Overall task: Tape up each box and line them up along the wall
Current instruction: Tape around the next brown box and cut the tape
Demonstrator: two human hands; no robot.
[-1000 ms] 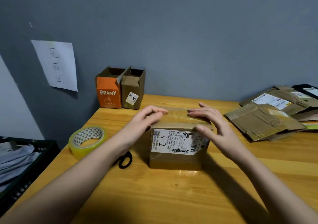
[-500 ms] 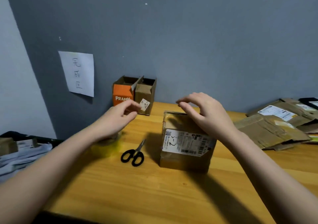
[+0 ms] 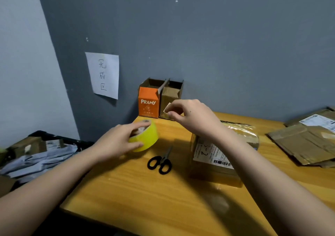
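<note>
On counter (image 3: 126, 190): left hand (image 3: 117, 143) grips tape roll (image 3: 146, 138); right hand (image 3: 192, 117) hovers above box (image 3: 213, 156), fingers curled, holding nothing; scissors (image 3: 160, 161) between.

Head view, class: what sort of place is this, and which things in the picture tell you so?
Probably a small parcel-packing station. A labelled box sits on a wooden table, flattened cartons are stacked at the right, and the left hand grips a tape roll near scissors.
</note>
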